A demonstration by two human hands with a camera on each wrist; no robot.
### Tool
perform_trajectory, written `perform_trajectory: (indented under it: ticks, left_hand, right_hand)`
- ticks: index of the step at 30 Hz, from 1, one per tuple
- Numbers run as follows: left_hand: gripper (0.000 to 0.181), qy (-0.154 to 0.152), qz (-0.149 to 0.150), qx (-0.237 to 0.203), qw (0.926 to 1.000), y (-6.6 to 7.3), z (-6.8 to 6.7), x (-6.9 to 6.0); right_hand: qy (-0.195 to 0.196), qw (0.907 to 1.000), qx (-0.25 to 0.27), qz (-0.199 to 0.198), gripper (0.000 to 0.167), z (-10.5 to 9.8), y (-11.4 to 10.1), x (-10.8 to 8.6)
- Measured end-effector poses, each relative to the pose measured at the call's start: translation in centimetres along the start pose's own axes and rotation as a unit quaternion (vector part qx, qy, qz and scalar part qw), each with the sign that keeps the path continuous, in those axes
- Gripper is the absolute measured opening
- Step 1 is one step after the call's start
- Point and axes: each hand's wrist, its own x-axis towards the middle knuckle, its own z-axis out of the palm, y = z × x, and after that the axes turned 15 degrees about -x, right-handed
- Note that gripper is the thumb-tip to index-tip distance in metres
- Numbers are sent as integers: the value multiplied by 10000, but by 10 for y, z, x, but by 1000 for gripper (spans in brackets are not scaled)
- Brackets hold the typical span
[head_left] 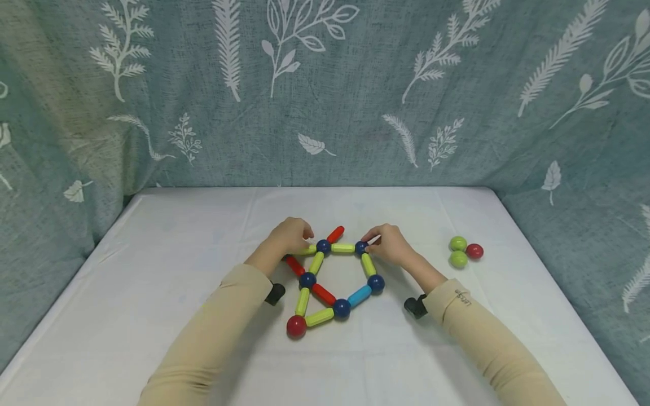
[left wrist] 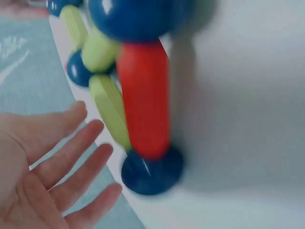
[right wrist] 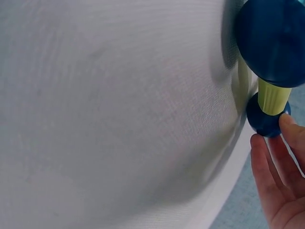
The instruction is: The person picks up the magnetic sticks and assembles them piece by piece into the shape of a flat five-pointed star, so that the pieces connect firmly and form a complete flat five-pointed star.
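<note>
In the head view, the rod-and-ball figure (head_left: 323, 294) lies on the white table (head_left: 406, 361), between the two hands. Its pieces look light, stiff and smooth — plastic, I'd guess, perhaps joined by magnets, so a tug might part them. A ball could roll under one fingertip; the ribbed yellow-green rods (head_left: 343, 248) seem the surer hold. The left hand (head_left: 291, 235) masks the far-left corner; the right hand (head_left: 388, 245) partly covers the far-right blue ball (head_left: 361, 247).

In the left wrist view, that hand's fingers are spread, holding nothing, beside a red rod (left wrist: 144, 100) ending at a dark-blue ball (left wrist: 152, 171) (mostly masked in the head view). The nearest ball (left wrist: 140, 16) is blurred and cropped by the top edge.

In the right wrist view, thumb and fingertips pinch the far-right ball — how firmly, I cannot tell. A nearer ball (right wrist: 271, 43) runs out of shot, as does the hand.
</note>
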Motion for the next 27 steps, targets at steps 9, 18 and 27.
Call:
perform_trajectory:
  ticks: [9,18,27]
  left_hand:
    - [16,-133,340,-306,9989,-37,-18,-13]
    - [16,-68,434,-637,9970,-45,-21,-13]
    - [16,-78,491,-445,9978,-43,-20,-15]
  right_hand:
    - [36,10000,9,29,18,3,1,1]
    - [23,9996,227,-167,20,3,5,-5]
    - [-289,9974,264,-611,25,-5,16,-30]
